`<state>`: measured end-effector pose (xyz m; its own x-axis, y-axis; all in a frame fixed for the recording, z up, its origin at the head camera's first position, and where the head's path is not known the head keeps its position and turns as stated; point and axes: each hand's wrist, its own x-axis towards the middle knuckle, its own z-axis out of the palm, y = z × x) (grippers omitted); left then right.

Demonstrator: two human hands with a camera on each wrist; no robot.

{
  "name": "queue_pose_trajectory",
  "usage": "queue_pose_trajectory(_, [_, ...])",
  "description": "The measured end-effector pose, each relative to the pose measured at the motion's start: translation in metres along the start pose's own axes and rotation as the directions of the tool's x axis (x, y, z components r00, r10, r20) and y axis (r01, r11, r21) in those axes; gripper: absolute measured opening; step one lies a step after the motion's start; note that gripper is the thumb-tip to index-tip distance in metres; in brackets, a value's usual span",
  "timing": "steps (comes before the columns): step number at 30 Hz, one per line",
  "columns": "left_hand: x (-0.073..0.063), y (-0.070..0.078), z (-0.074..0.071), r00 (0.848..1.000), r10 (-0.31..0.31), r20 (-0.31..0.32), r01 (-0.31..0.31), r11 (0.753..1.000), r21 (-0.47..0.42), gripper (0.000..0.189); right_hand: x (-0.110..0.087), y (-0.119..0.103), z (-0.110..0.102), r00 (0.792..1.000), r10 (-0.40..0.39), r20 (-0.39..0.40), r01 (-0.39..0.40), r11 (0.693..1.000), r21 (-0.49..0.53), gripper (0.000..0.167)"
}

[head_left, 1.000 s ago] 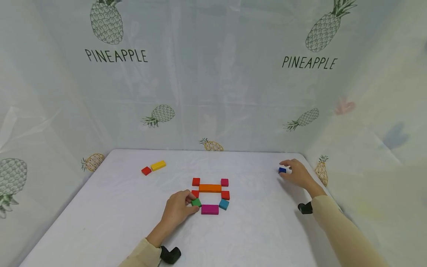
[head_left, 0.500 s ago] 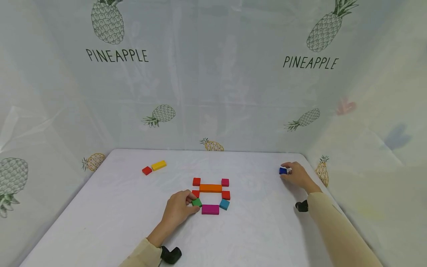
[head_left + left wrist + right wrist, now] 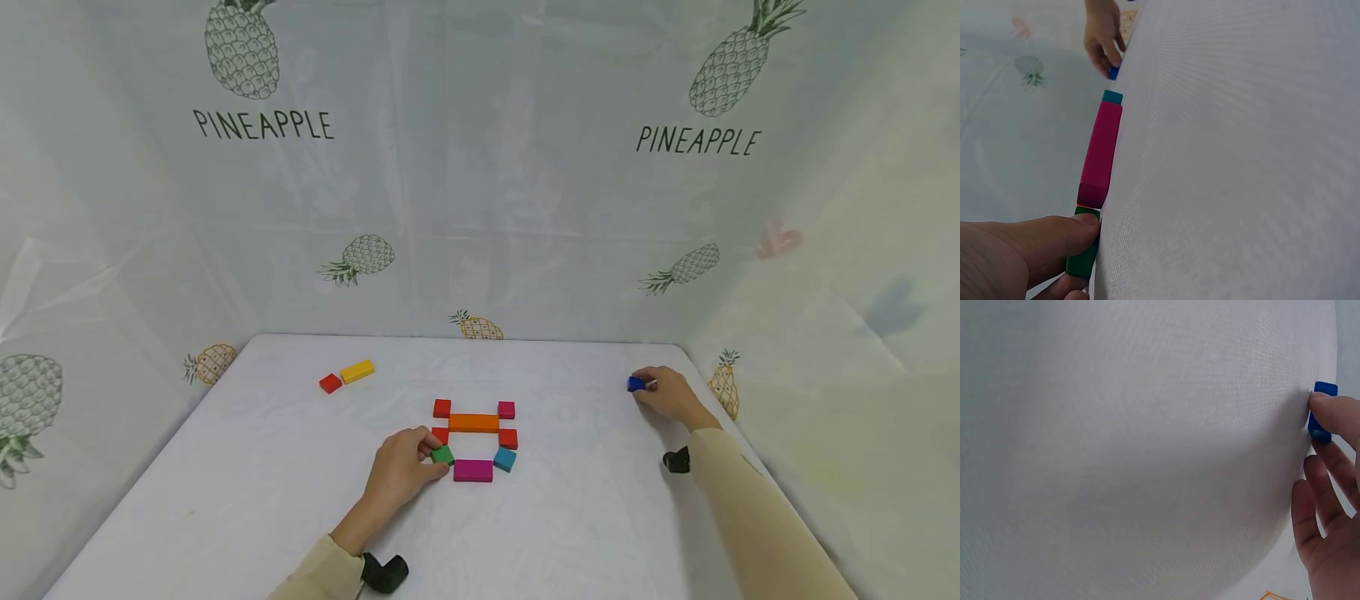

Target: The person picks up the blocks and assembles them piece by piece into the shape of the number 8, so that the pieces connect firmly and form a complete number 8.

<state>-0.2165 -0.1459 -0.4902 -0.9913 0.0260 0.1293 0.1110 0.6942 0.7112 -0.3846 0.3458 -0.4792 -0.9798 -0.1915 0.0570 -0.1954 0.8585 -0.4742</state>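
Observation:
My left hand pinches a green block between thumb and fingers at the lower left corner of a block arrangement. In the left wrist view the thumb lies against the green block, close to one end of the magenta block. Far to the right, my right hand holds a small blue block on the tabletop. Thumb and a fingertip pinch that blue block in the right wrist view, with the other fingers loosely bent below it.
The arrangement also has an orange bar, red blocks, a pink-red block and a teal block. At the back left lie a red block and a yellow block. Pineapple-printed sheeting surrounds the white table.
The right hand's fingers have closed from a spread pose onto the blue block, and its forearm has shifted slightly left. My left hand stays in place on the green block.

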Motion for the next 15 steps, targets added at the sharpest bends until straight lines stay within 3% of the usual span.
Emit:
queue_pose_trajectory(9, [0.000, -0.001, 0.000, 1.000, -0.003, -0.001, 0.003, 1.000, 0.001, 0.027, -0.001, -0.003, -0.001, 1.000, -0.010, -0.004, 0.010, 1.000, -0.001, 0.038])
queue_pose_trajectory(15, [0.000, -0.001, 0.001, 1.000, -0.008, -0.001, 0.008, 1.000, 0.004, 0.027, 0.002, -0.013, 0.001, 0.998, -0.065, -0.017, 0.065, 0.998, 0.006, 0.036])
